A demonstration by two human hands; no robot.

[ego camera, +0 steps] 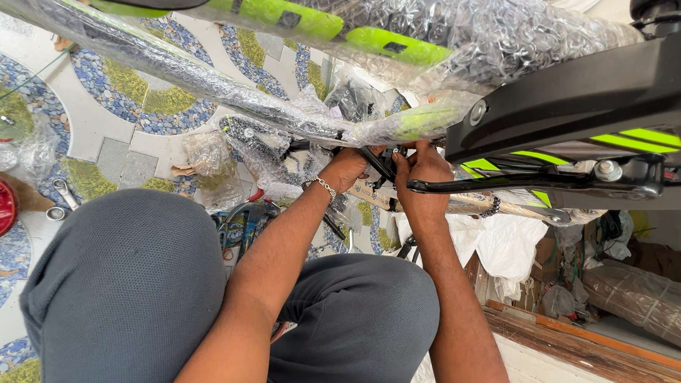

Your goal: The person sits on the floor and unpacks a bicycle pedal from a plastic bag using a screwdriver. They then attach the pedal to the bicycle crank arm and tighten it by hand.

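Your left hand (349, 169) and right hand (424, 178) both closed around black crank area (381, 160) beneath bubble-wrapped green bicycle frame (395, 49). Kickstand (495, 182) just right of hands. Spanner (65, 194) on tiled floor (111, 118).

Black-and-green bicycle frame (395, 52), wrapped in bubble wrap, lies tilted above the knees.

A single camera sits on the person's head and looks steeply down past the bent knees (230, 298) to the patterned floor (112, 130). It is close: both forearms run up from the bottom edge to the left hand (347, 168) and right hand (424, 181) near the picture's middle. The wrapped bicycle frame (394, 33) crosses the top edge, very near the lens (partly out of frame). No second view shares the scene.
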